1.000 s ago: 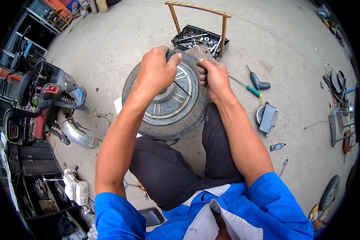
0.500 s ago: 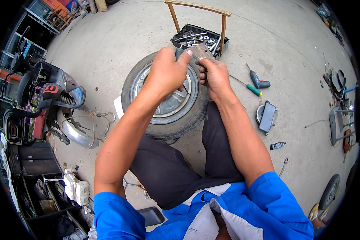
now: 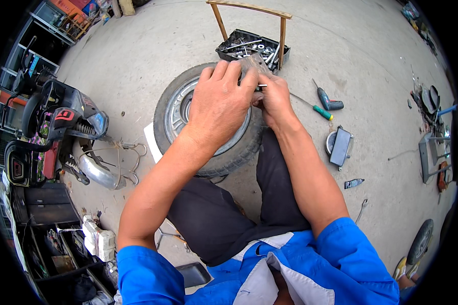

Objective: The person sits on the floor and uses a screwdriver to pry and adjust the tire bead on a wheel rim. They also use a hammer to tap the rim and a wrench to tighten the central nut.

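In my right hand (image 3: 277, 101) is a flat, worn grey-brown plate (image 3: 255, 63), gripped near its lower edge above the wheel. My left hand (image 3: 219, 104) is closed against it with its back up, hiding what its fingers hold. A thin bright metal tip (image 3: 262, 85) shows between the two hands. Beneath them lies a wheel with a black tyre (image 3: 163, 122) and a grey metal hub, partly covered by my left hand and forearm. My knees are on the near side of the wheel.
Beyond the wheel stands a black toolbox (image 3: 221, 52) with a wooden handle. To the right lie a green-handled screwdriver (image 3: 322, 113), a power tool (image 3: 330, 103), a phone (image 3: 340, 146) and a small tube (image 3: 353, 183). At left are a scooter (image 3: 71, 119) and a compartmented box (image 3: 38, 203).
My left hand has turned back-up and shifted right, against my right hand. The dark greenish thing in it is now hidden, and a thin metal tip shows between the hands.
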{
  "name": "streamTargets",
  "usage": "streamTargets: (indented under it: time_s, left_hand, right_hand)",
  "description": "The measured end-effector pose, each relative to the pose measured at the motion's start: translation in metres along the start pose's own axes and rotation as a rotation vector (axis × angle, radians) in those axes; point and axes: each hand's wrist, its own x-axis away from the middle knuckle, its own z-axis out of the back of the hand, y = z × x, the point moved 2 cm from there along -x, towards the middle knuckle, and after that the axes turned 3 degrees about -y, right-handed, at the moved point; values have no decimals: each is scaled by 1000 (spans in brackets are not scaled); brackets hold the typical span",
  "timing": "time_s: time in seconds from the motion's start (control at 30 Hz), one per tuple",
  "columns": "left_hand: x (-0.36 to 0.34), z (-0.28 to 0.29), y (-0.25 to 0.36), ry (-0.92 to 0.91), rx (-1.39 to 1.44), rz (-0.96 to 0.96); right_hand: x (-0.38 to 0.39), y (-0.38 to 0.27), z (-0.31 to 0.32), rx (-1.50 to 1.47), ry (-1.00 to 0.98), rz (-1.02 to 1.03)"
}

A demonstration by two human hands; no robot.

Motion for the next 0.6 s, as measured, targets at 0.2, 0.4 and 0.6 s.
streamTargets:
  time_s: [0.2,0.4,0.6]
  left_hand:
    - [7,4,-1,146,307,10]
    - [6,3,-25,140,569,-39]
    - [19,-11,-6,288,838,542]
  right_hand:
    - [-1,2,-1,13,18,54]
    - [3,-1,-6,34,20,-5]
    - [0,2,-2,33,9,-18]
